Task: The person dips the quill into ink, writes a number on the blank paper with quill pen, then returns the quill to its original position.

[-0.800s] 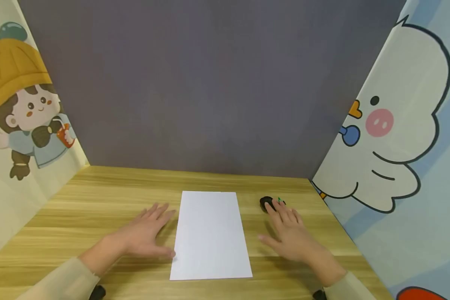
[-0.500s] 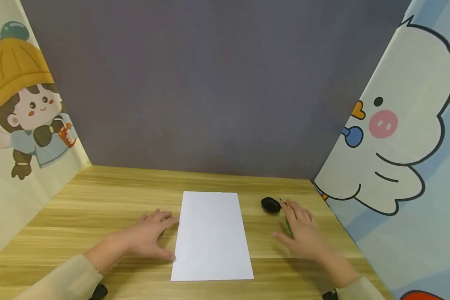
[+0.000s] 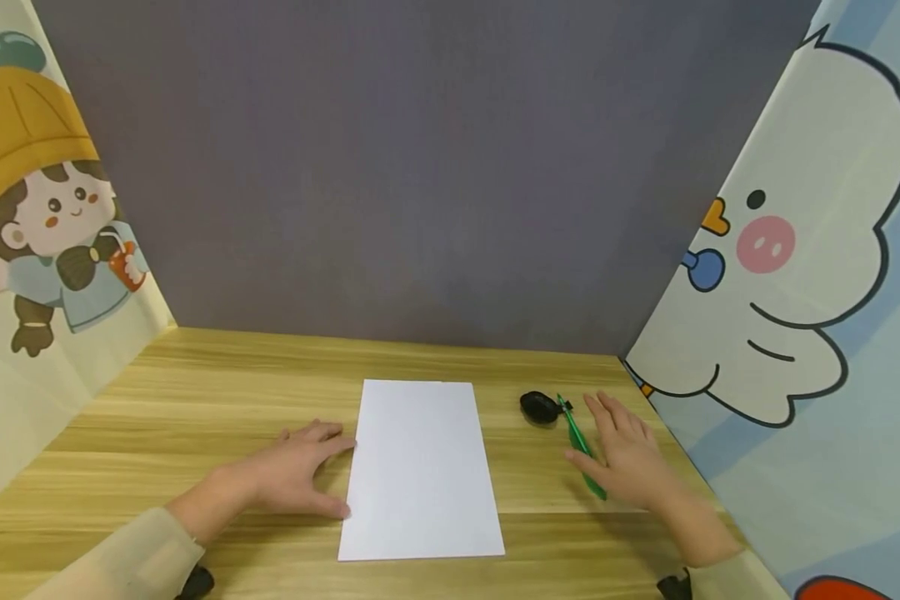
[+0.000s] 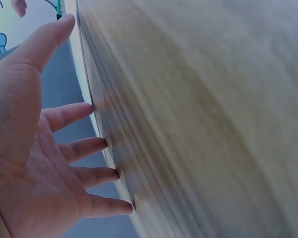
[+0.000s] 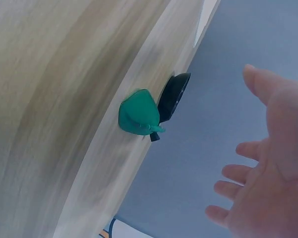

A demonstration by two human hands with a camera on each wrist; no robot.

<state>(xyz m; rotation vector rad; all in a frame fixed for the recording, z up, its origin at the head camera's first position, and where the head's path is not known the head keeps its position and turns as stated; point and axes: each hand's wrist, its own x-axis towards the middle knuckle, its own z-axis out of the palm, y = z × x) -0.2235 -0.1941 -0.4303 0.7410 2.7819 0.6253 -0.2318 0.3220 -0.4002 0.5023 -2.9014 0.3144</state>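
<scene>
A white sheet of paper lies on the wooden table in the head view. My left hand rests with spread fingers at its left edge; the thumb and index fingertips reach the paper's border. In the left wrist view, the left fingertips meet the tabletop. To the right of the sheet lies a slim green object with a broad leaf-like end, its thin tip beside a black oval object. Fingers spread and holding nothing, my right hand hovers above the table, just right of the green object.
A grey panel stands at the table's back. Walls with cartoon figures rise at the left and right. The wood-grain table extends between them.
My right hand has moved right, uncovering the black oval object and the green object. The left hand's fingers have come down a little at the paper's left edge.
</scene>
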